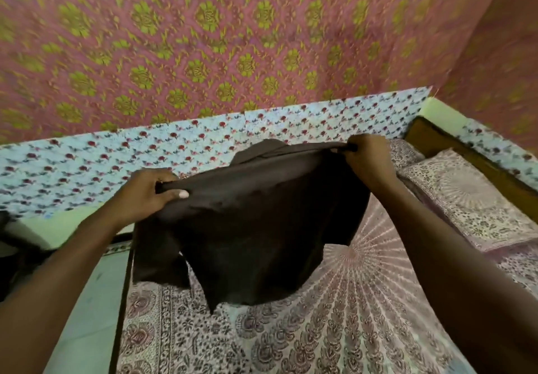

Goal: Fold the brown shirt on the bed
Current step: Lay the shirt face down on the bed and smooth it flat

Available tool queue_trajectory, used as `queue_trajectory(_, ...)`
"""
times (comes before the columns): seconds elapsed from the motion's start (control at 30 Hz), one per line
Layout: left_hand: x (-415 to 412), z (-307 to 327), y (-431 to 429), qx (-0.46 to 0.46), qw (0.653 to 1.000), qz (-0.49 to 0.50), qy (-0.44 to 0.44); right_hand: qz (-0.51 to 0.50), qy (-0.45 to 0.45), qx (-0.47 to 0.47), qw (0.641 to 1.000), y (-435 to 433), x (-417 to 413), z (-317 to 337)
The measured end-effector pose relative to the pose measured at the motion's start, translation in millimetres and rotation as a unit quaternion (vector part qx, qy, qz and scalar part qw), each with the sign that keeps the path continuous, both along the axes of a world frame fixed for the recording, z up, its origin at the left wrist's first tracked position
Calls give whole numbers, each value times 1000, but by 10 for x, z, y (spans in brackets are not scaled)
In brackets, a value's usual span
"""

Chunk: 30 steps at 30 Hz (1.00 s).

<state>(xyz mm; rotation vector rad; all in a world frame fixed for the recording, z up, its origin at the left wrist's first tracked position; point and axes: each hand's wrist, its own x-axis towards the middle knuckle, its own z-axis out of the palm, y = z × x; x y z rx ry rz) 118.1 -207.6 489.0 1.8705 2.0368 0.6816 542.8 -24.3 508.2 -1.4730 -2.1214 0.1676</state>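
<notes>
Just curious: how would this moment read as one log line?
shirt: held up over bed | left hand: grips top edge | right hand: grips top edge

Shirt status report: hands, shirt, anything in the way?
Hands: left hand and right hand each grip the shirt by its top edge. It hangs above the bed, not folded. A pillow at right, apart from it.

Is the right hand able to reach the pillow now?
Probably yes: the pillow lies close beside the right hand, with nothing between, but that hand grips the shirt and would drag it along.
</notes>
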Motion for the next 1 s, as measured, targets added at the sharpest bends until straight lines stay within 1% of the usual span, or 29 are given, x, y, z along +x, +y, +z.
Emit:
queue_trajectory(0.07,171,74,50,13,995,59,77,28,-127,37,991,46,205,11)
queue_trajectory(0.1,303,117,74,32,989,94,106,33,-160,59,985,95,328,22)
queue_trajectory(0.2,717,271,185,92,972,165,140,22,-157,95,983,249,710,91)
queue_trajectory(0.3,1046,378,311,152,960,201,123,43,-188,144,971,433,1122,162)
queue_trajectory(0.4,1282,473,369,195,948,231,96,45,-187,144,971,591,1446,238)
queue_trajectory(0.5,1529,530,394,204,936,276,82,43,-180,127,975,698,1702,320)
queue_trajectory(0.6,1685,570,364,213,934,277,70,9,-139,108,984,769,1901,345)
queue_trajectory(0.67,1825,613,325,216,936,277,30,3,-132,94,987,774,2004,324)
queue_trajectory(0.73,1973,650,265,209,940,266,-37,5,-129,84,988,790,2069,298)
queue_trajectory(0.8,2052,649,181,202,944,250,-74,3,-123,67,990,783,2123,294)
queue_trajectory(0.9,2113,603,2,169,952,242,-80,20,-109,53,992,687,2209,306)
queue_trajectory(1.0,2219,445,-243,89,970,207,-85,72,-58,18,996,420,2323,240)
